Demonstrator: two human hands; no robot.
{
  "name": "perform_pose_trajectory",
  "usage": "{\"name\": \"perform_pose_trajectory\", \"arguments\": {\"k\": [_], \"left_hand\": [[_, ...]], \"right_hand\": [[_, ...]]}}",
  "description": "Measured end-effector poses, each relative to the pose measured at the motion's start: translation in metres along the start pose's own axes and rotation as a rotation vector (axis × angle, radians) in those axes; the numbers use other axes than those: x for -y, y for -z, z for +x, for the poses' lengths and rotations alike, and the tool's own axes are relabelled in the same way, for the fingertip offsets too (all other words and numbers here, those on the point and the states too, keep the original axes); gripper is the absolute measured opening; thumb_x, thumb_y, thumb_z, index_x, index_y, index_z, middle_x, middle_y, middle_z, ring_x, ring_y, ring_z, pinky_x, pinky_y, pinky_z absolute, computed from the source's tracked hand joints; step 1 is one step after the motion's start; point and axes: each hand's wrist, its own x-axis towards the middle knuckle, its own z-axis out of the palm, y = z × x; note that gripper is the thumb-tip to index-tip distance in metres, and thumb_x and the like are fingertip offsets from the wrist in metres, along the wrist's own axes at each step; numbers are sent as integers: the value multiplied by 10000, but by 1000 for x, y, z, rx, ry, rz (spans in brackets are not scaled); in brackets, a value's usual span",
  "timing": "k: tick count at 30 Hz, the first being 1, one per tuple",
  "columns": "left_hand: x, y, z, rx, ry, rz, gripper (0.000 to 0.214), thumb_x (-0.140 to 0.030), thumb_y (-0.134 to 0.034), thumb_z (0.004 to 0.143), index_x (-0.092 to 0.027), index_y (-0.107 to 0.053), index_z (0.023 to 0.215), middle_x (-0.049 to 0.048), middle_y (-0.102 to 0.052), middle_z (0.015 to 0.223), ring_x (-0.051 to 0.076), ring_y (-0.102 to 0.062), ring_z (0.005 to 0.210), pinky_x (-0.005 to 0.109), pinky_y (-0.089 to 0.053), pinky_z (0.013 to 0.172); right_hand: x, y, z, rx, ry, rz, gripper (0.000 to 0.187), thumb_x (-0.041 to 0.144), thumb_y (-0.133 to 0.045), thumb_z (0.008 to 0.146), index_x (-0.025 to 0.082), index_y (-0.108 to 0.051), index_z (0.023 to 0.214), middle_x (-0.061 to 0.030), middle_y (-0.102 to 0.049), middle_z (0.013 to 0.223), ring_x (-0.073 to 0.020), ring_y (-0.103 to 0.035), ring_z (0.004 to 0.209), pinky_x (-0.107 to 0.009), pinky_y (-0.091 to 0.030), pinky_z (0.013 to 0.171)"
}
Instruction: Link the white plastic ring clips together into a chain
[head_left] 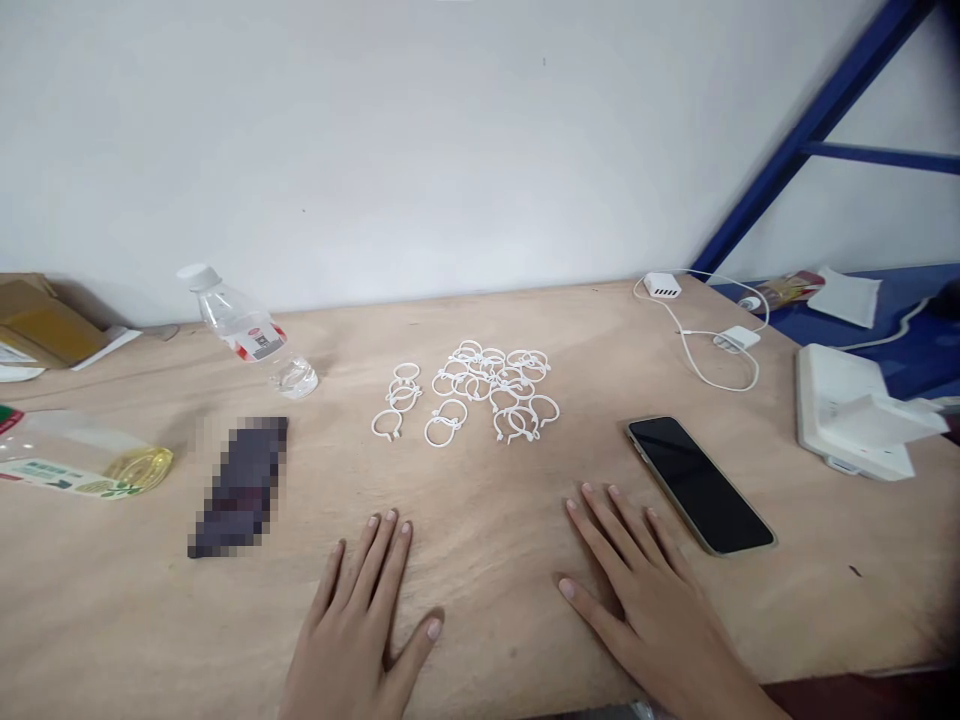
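My left hand (360,620) lies flat on the wooden table (480,560), fingers stretched out and holding nothing. My right hand (637,590) rests palm down in the same way, its fingers spread close to a smartphone (701,485) with a dark screen. Beyond both hands, near the middle of the table, lies a loose pile of white plastic rings (491,385), some overlapping. A few of the rings (387,424) sit apart on the left side of the pile. Neither hand touches them.
At left are a clear bottle (255,330), a lying oil bottle (90,455), a pixelated dark item (241,485) and a cardboard box (45,320). At right are a white charger (663,286) with cable, a white power block (847,410) and a blue metal frame (817,125).
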Motion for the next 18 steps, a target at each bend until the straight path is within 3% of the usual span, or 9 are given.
{"name": "perform_pose_trajectory", "arguments": {"k": [5,11,18], "left_hand": [[-1,1,0,-2,8,-2,773,-557,-463,852,-154,-252,1476,68,-416,1473,245,-403,1340,370,-266,1100],[0,0,0,17,11,17,765,-567,-426,862,-170,-224,1485,61,-434,1462,243,-423,1326,380,-303,1084],[2,-2,1,-16,-7,-5,771,-573,-457,847,-156,-275,1470,76,-449,1451,246,-433,1316,364,-256,1104]], "right_hand": [[-14,-2,1,52,-19,33,693,584,-425,863,313,-249,1475,-6,-304,1528,-288,-286,1398,-536,-299,1089],[-48,-3,22,-12,-363,-10,646,601,-353,873,210,-465,1375,-130,-370,1487,-340,-362,1345,-553,-341,1039],[-4,-3,13,1,-31,38,664,553,-452,862,309,-301,1460,-44,-285,1538,-335,-275,1393,-581,-281,1074]]}}
